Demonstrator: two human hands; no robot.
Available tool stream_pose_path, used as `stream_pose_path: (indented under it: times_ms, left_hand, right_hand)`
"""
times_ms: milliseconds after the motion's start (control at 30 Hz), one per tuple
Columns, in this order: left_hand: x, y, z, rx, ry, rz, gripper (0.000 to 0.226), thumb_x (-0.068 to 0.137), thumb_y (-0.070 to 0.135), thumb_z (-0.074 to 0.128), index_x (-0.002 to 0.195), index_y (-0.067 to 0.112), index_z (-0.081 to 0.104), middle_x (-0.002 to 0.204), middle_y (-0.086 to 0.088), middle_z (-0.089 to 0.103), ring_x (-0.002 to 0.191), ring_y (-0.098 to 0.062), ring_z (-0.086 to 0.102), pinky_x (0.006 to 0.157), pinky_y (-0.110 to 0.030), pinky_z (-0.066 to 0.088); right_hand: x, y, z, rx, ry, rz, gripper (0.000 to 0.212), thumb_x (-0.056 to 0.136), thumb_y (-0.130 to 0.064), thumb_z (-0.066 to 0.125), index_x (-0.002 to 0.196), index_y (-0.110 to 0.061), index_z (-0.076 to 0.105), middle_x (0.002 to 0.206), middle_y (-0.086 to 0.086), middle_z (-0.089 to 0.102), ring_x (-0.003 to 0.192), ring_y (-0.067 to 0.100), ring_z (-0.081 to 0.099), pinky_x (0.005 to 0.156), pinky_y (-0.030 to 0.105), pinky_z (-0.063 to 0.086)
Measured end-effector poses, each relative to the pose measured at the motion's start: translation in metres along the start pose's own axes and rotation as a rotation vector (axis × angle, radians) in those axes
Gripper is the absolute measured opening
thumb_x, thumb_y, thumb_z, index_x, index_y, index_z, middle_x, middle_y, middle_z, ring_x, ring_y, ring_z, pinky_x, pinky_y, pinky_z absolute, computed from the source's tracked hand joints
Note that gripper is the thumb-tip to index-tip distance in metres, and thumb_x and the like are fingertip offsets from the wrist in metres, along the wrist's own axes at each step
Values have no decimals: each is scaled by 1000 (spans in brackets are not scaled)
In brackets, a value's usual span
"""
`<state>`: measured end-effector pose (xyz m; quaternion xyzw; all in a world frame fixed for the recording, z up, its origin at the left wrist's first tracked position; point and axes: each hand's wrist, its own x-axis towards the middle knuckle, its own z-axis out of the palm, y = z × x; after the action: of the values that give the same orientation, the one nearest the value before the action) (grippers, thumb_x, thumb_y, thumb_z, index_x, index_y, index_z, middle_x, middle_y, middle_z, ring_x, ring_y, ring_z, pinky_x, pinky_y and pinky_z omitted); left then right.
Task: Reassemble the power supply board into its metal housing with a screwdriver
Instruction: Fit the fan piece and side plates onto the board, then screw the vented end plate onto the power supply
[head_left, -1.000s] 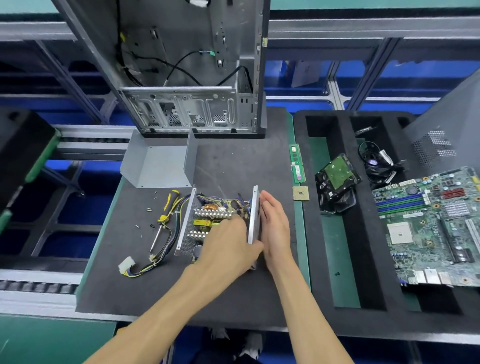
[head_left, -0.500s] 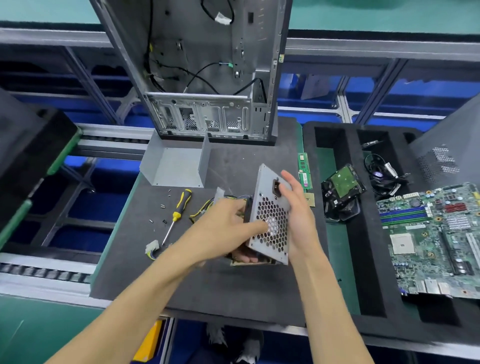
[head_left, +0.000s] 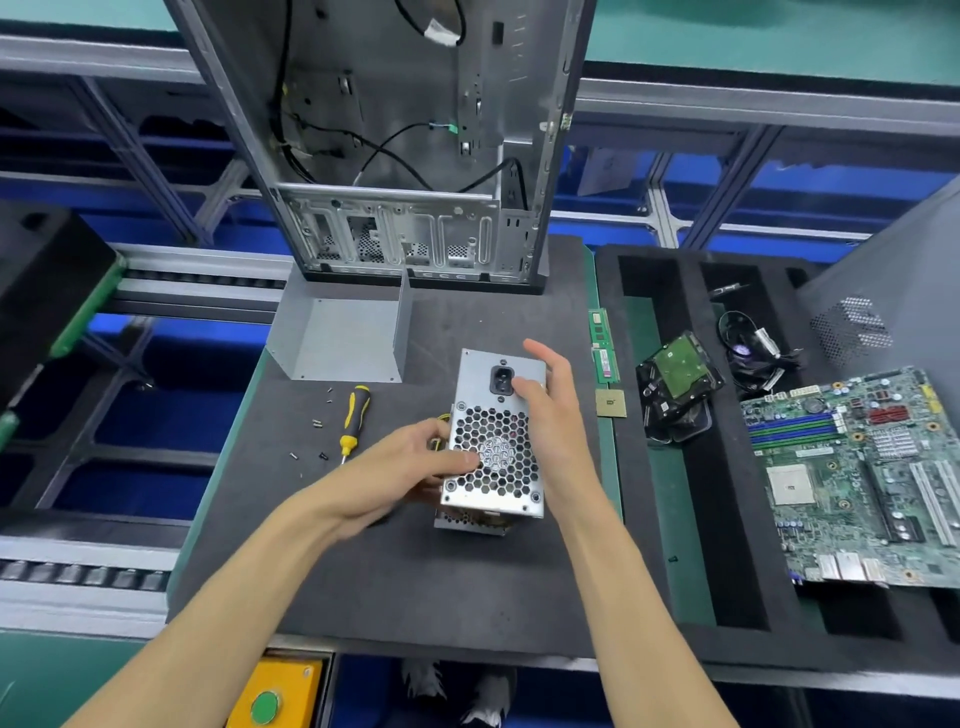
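Hands (head_left: 410, 467) (head_left: 550, 405) both gripping PSU housing (head_left: 493, 441), now grille-up versus tilted 0.5 s ago, fingers loosely curled.

Bare metal, matt foam, glossy plastic.

Between the fingers (head_left: 540, 358) of the right hand (head_left: 553, 415) and the thumb of the left hand (head_left: 410, 467): power supply housing (head_left: 493, 467) of dull grey sheet metal, smooth, punched with a honeycomb grille, with a black plastic socket under the right thumb. Left of the left fingers: screwdriver (head_left: 354, 415) with glossy yellow and black plastic handle, small dark metal screws (head_left: 317, 423), all on a matt, slightly rough black foam mat (head_left: 415, 582). Beyond the fingertips: folded metal cover (head_left: 343, 340), matt grey, and computer case (head_left: 415, 228) of brighter stamped metal. Right of the right fingers: green motherboard (head_left: 852, 478), semi-gloss, on a black foam tray (head_left: 654, 291).
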<state>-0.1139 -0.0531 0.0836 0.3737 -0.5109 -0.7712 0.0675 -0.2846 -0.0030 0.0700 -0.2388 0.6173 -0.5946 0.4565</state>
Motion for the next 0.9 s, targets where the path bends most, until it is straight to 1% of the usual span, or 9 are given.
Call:
stream_pose_path:
  times_ms: [67,167,233,300,400,600,667,767,900]
  left_hand:
    - [0,0,-4,-37,-67,-25,48,88,22,74,131,5,60,126,-9,70,112,-23,68,94,-30,54]
    - [1,1,-6,-62,-69,-49,50,85,22,77,128,1,62,120,-13,73,102,-21,71,81,-29,56]
    - [2,1,-6,-75,-31,-57,51,82,21,81,125,1,62,116,-13,74,103,-24,72,80,-31,57]
    - [3,1,-5,-62,-7,-44,50,77,23,82,121,8,63,112,-10,76,104,-24,73,84,-29,56]
    - [4,1,-5,-17,19,-7,42,81,19,84,117,13,64,104,-4,78,94,-16,75,78,-20,55]
    - [0,0,-9,49,74,-30,38,88,40,73,112,12,62,83,-3,69,69,-14,69,67,-41,63]
    - [-3,0,-16,66,113,-31,37,93,44,65,109,11,63,87,-13,71,71,-23,72,62,-40,63]
    - [-7,-2,-37,114,265,9,37,98,45,56,101,8,64,72,-6,72,60,-21,69,49,-34,57]
    - [-8,-23,-78,730,702,11,30,91,51,62,83,24,52,71,7,64,75,-22,65,64,-35,46]
  right_hand:
    - [1,2,1,-42,17,-7,38,103,-14,47,126,-43,55,98,-15,70,71,-1,69,56,17,52]
    - [2,0,-1,-125,38,13,36,100,-19,48,121,-47,56,86,-25,70,68,1,68,56,19,53]
    - [3,-4,-2,-210,68,8,32,100,-21,49,122,-43,57,95,-19,70,77,4,68,65,25,55]
    - [4,-9,-2,-355,127,-79,28,102,-22,51,125,-35,60,116,-12,66,104,7,64,90,31,54]
    - [2,-23,5,-435,194,-282,23,103,-22,53,122,-29,64,125,-13,63,121,1,56,105,26,44]
    - [2,-41,51,-472,80,-438,21,100,-17,55,109,-29,70,115,-14,71,115,4,63,100,25,48]
    - [1,-40,66,-489,33,-447,20,100,-15,56,104,-26,71,109,-14,73,109,2,65,97,18,47]
    - [2,-40,86,-536,-16,-463,19,101,-15,56,99,-25,72,98,-11,75,97,3,68,86,17,51]
    - [8,-37,113,-618,-118,-321,20,98,-19,57,86,-25,72,71,-2,71,66,10,64,70,34,56]
